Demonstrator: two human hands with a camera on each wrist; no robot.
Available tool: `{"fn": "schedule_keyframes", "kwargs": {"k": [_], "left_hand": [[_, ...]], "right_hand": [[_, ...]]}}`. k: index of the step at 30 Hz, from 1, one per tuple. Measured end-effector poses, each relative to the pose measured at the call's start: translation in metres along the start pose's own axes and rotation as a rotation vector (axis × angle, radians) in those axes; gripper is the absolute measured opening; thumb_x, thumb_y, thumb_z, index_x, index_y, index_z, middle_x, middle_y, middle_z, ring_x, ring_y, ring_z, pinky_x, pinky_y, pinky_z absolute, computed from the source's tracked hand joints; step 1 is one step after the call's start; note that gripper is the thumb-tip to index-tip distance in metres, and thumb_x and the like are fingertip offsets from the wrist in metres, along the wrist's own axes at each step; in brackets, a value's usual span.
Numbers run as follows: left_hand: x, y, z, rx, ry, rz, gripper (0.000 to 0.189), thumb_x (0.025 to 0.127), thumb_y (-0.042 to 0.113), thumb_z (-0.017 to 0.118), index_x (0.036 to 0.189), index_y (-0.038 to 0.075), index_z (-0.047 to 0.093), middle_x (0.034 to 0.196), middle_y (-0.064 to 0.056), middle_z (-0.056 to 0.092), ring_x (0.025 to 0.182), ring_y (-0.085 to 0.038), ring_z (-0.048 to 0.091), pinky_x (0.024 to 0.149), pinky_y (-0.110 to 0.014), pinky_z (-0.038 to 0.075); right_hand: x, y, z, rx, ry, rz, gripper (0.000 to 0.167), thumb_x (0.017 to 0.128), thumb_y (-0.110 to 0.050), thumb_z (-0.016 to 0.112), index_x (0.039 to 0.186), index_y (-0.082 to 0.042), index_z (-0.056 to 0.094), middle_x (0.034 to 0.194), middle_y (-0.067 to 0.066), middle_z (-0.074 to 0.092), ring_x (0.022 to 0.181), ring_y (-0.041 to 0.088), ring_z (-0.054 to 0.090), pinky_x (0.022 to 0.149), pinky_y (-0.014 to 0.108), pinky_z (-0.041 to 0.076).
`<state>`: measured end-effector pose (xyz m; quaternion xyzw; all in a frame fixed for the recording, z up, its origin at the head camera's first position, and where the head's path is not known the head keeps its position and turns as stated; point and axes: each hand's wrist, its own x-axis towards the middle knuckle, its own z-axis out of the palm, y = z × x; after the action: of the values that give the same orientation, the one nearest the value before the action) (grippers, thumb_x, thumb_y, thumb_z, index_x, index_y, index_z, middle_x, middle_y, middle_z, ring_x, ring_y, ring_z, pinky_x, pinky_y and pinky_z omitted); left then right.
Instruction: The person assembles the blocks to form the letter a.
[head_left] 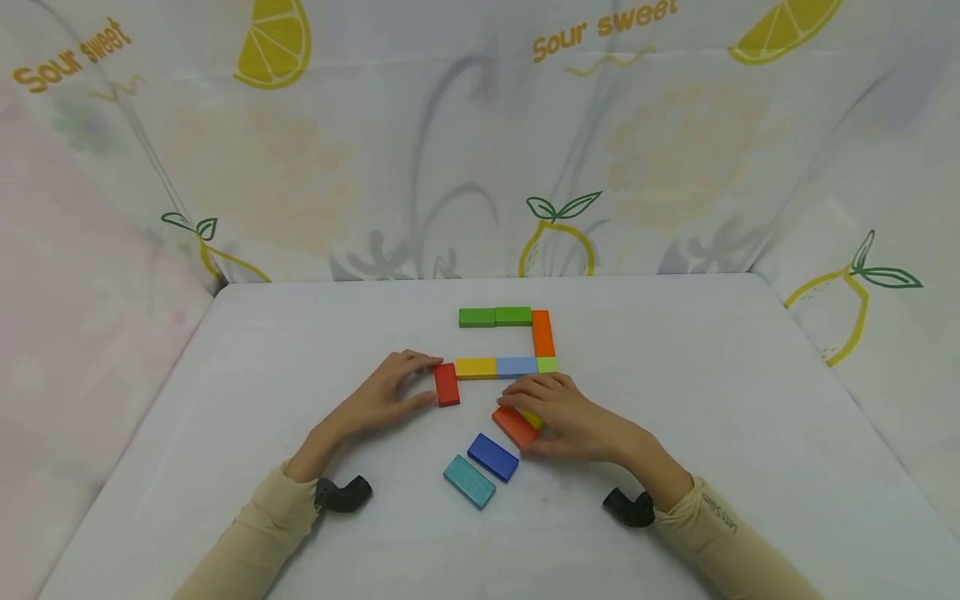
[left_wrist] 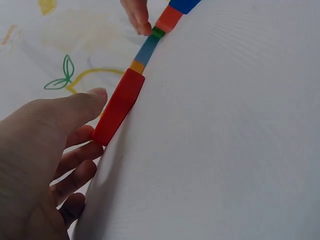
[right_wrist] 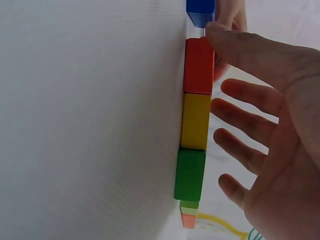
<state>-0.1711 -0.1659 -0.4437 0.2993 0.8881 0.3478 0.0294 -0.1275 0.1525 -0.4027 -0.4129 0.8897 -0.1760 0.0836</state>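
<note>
My left hand holds a red block by its left side, thumb and forefinger at its two ends. The red block abuts a yellow block, followed by a light blue one and a light green one. My right hand pinches an orange-red block between thumb and fingers. Behind it sits another yellow block, partly hidden by that hand in the head view. A green block beyond it shows in the right wrist view.
A dark blue block and a teal block lie flat nearer me. At the back, two green blocks meet an upright-running orange block. The white table ends at a printed curtain.
</note>
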Motion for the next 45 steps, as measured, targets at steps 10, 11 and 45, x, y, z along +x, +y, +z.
{"fn": "schedule_keyframes", "kwargs": {"k": [10, 11, 45], "left_hand": [[0.001, -0.002, 0.005, 0.041, 0.032, 0.036, 0.053, 0.084, 0.025, 0.072, 0.132, 0.016, 0.054, 0.124, -0.002, 0.058, 0.113, -0.019, 0.048, 0.096, -0.044, 0.043], [0.002, -0.003, 0.004, 0.044, 0.029, 0.036, 0.053, 0.084, 0.025, 0.072, 0.133, 0.016, 0.054, 0.124, -0.002, 0.058, 0.113, -0.019, 0.048, 0.096, -0.044, 0.043], [-0.001, -0.007, 0.005, 0.020, 0.037, 0.024, 0.052, 0.084, 0.024, 0.071, 0.133, 0.018, 0.054, 0.128, -0.004, 0.056, 0.119, -0.022, 0.047, 0.099, -0.047, 0.042]], "right_hand": [[0.000, -0.001, -0.001, -0.011, -0.025, -0.032, 0.055, 0.083, -0.031, 0.071, 0.133, -0.017, 0.051, 0.135, -0.002, 0.051, 0.132, 0.019, 0.039, 0.113, 0.056, 0.014], [0.001, 0.000, -0.001, -0.009, -0.023, -0.035, 0.055, 0.083, -0.031, 0.071, 0.132, -0.017, 0.051, 0.135, -0.002, 0.051, 0.131, 0.018, 0.041, 0.113, 0.056, 0.014], [0.012, -0.013, 0.001, -0.009, -0.077, -0.040, 0.057, 0.087, -0.018, 0.064, 0.140, -0.013, 0.045, 0.144, 0.000, 0.046, 0.132, 0.020, 0.041, 0.110, 0.041, 0.034]]}}
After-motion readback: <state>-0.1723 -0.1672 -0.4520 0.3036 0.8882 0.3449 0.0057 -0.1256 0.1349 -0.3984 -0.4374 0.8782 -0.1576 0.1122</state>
